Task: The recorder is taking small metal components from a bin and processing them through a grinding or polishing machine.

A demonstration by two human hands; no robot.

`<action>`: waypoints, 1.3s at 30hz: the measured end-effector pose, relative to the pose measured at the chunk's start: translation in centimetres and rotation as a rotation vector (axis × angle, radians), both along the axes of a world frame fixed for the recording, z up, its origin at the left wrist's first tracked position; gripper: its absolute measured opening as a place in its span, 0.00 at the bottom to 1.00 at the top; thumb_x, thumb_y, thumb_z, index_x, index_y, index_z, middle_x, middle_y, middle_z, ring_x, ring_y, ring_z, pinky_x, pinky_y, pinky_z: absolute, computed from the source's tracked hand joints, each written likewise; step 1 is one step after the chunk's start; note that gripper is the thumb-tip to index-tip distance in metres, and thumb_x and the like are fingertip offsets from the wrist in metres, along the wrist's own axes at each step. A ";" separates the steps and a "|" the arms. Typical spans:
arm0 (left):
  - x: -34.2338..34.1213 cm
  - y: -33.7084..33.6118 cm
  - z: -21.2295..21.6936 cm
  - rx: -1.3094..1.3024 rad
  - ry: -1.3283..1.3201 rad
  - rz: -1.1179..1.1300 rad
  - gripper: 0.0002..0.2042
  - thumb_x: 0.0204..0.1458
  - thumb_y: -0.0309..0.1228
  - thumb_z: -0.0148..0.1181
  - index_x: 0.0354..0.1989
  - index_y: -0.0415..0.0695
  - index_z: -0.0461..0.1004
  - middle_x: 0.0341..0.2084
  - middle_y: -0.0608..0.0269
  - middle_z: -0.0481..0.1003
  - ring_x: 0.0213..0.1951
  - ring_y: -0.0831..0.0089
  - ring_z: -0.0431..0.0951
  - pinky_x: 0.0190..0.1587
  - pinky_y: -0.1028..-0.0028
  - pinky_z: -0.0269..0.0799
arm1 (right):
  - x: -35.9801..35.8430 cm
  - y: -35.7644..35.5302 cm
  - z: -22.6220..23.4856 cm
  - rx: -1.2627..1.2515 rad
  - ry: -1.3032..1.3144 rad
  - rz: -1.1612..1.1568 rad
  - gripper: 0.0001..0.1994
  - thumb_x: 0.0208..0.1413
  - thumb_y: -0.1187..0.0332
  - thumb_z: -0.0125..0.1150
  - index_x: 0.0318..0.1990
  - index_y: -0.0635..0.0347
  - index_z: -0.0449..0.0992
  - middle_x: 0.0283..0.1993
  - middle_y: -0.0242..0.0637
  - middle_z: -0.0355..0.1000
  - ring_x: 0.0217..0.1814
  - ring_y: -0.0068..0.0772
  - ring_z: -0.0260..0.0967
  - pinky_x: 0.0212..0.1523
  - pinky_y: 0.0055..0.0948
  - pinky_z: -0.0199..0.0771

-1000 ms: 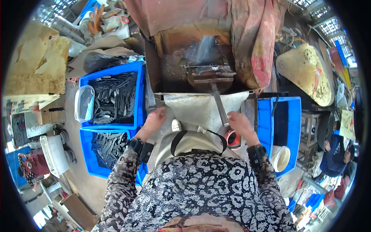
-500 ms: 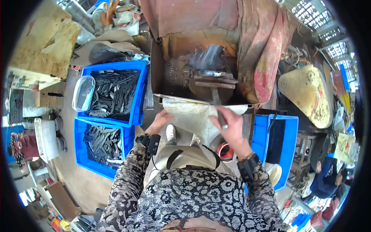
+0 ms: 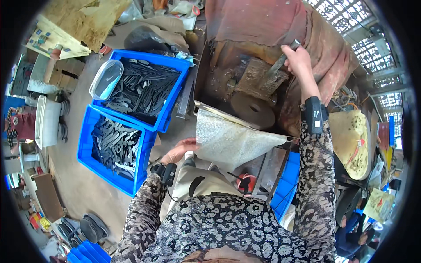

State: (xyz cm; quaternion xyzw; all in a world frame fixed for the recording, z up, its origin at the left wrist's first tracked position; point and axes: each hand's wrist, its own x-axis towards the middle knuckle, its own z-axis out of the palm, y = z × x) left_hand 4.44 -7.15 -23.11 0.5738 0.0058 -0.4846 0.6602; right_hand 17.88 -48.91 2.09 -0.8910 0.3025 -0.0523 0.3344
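My right hand (image 3: 300, 63) is closed round the end of a metal bar (image 3: 277, 65), over the right side of an open metal trough (image 3: 202, 87). The bar slants down to a wet, mud-coated block (image 3: 254, 75). Just in front of the block lies a round grinding wheel (image 3: 253, 109) with a central hole, brown with slurry. At the trough's front hangs a pale, stiff sheet (image 3: 232, 140). My left hand (image 3: 177, 150) is at this sheet's left edge with its fingers stretched out; whether the fingertips touch it I cannot tell.
Two blue crates (image 3: 83, 155) at the left hold many flat dark metal blades (image 3: 144, 87), with a clear plastic box (image 3: 106, 79) on the far one. Reddish cloth (image 3: 258, 22) drapes the trough's back and right side. A red round object (image 3: 246, 183) sits below the sheet.
My right hand has swung the bar from the front edge up and away to the right. The block has tipped back, uncovering the wheel. The whole view has shifted.
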 end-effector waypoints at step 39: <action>-7.3 1.8 -3.2 -0.092 0.542 0.412 0.17 0.53 0.32 0.60 0.50 0.40 0.74 0.37 0.63 0.78 0.38 0.78 0.76 0.46 0.77 0.69 | -37.1 7.7 -25.0 1.810 -0.511 -0.931 0.18 0.60 0.59 0.58 0.53 0.60 0.71 0.51 0.42 0.71 0.47 0.44 0.70 0.48 0.39 0.74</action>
